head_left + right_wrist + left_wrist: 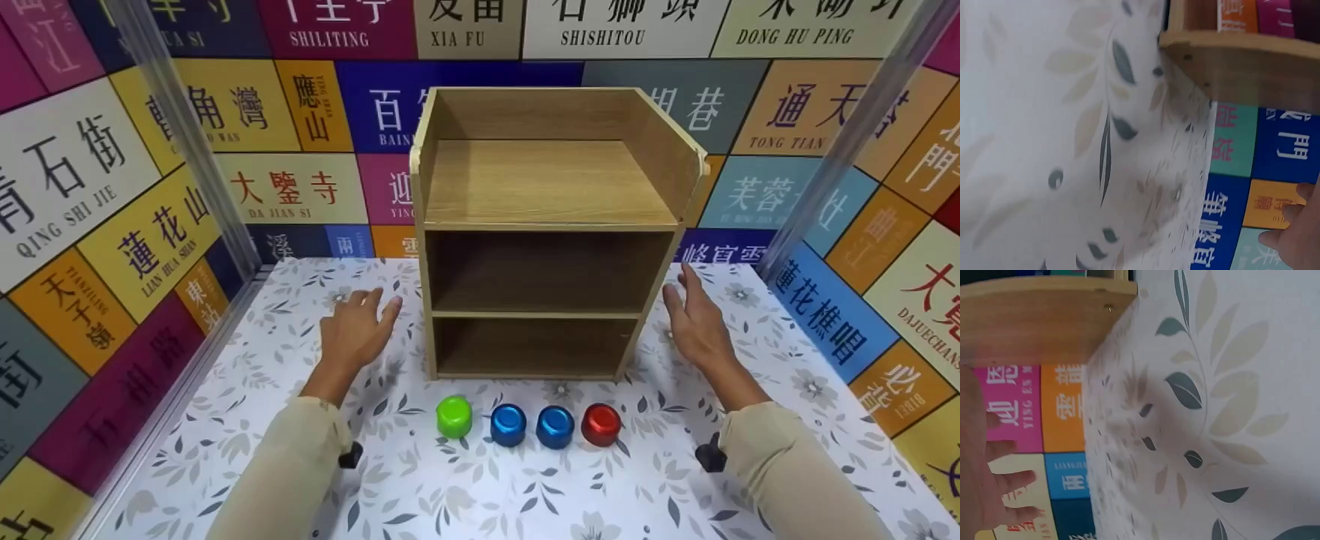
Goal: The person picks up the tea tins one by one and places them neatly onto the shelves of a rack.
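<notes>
A small wooden shelf (551, 184) stands upright on the table, with an open top tray and two compartments below. My left hand (358, 328) hovers to its left with relaxed, spread fingers and holds nothing. On the other side, my right hand (697, 319) is beside the shelf's right panel, fingers extended and apart from it. In front of the shelf stand a green cup-like piece (454, 417), two blue metallic ones, the left blue one (508, 425) and the right blue one (555, 427), and a red one (601, 424), in a row.
The table (247, 420) wears a white leaf-patterned cover. Walls with colourful lettered panels (292, 187) enclose it at the back and sides. Clear upright strips stand at the left corner (191, 142) and right corner (832, 142).
</notes>
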